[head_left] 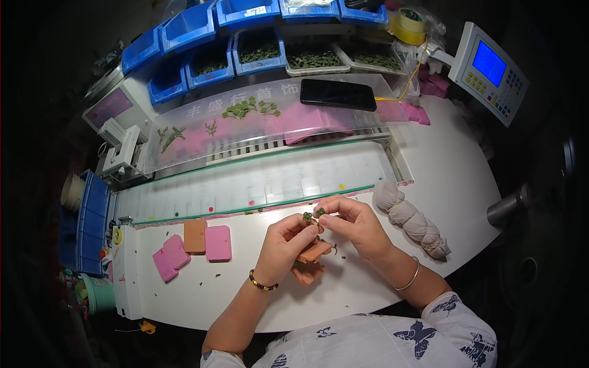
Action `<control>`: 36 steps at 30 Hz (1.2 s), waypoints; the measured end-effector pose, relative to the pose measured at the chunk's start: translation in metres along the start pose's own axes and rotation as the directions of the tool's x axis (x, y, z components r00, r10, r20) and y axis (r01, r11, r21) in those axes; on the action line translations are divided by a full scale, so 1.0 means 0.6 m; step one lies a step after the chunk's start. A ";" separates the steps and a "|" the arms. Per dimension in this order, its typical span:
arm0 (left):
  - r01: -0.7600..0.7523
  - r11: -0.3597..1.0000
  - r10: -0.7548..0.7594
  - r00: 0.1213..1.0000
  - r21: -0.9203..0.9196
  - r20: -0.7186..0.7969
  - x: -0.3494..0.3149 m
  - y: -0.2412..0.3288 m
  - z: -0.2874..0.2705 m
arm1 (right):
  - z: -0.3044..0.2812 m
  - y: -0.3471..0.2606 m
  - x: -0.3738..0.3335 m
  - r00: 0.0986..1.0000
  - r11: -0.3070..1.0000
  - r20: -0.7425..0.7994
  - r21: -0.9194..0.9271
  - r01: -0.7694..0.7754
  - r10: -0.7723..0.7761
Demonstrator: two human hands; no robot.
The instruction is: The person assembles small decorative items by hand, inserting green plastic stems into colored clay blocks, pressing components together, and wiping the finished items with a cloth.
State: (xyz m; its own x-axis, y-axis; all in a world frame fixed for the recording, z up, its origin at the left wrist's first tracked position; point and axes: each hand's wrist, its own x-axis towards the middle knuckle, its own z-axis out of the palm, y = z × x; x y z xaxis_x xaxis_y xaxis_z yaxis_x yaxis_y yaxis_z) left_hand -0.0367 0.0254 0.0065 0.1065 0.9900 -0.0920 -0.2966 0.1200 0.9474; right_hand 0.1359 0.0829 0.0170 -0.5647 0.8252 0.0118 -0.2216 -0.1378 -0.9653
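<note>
Left hand [277,248] and right hand [361,233] close together at frame centre, fingertips pinching small green pieces [307,217]; exact grip hidden by fingers. Orange blocks [308,273] below, partly covered by left hand, outlines unclear. Top-edge blue bins [239,19] cut off. Black phone [337,95] covers part of clear sheet [245,131], upper centre. Twisted cloth bundle [412,219] on bench [245,302], right of hands.

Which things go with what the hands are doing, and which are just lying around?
Probably the job:
small green pieces pinched by the left hand and right hand
orange block pieces below
blue plastic bins with green bits

Probably lying about:
black rectangular phone
twisted pale cloth
yellow tape roll
</note>
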 end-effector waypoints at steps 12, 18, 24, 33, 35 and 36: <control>0.048 0.977 -0.047 0.999 -0.208 0.007 0.004 -0.009 -0.006 | 0.001 -0.009 -0.002 0.995 0.995 0.014 0.027 -0.096 0.096; 0.068 0.960 -0.073 0.997 -0.270 -0.007 0.004 -0.008 -0.008 | -0.005 -0.003 0.000 0.999 0.999 -0.043 -0.045 0.000 -0.002; 0.081 0.955 -0.087 0.996 -0.287 -0.011 0.004 -0.008 -0.008 | -0.003 -0.005 0.001 1.000 1.000 -0.012 -0.026 -0.013 0.013; 0.099 0.947 -0.112 0.993 -0.305 -0.024 0.003 -0.011 -0.007 | -0.001 -0.004 0.001 1.000 0.999 0.002 -0.042 -0.023 0.023; 0.101 0.948 -0.112 0.994 -0.301 -0.020 0.003 -0.011 -0.007 | -0.003 0.001 0.001 1.000 0.999 0.005 -0.038 -0.024 0.024; 0.101 0.948 -0.112 0.994 -0.301 -0.020 0.003 -0.012 -0.007 | -0.004 0.003 0.001 1.000 0.999 0.009 -0.034 -0.024 0.025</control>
State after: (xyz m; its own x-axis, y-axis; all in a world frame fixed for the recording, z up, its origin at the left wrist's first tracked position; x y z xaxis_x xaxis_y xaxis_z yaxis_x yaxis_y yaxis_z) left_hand -0.0383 0.0265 -0.0015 0.1199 0.9717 -0.2035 -0.5566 0.2355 0.7967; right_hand 0.1371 0.0845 0.0144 -0.5770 0.8167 -0.0095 -0.1809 -0.1392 -0.9736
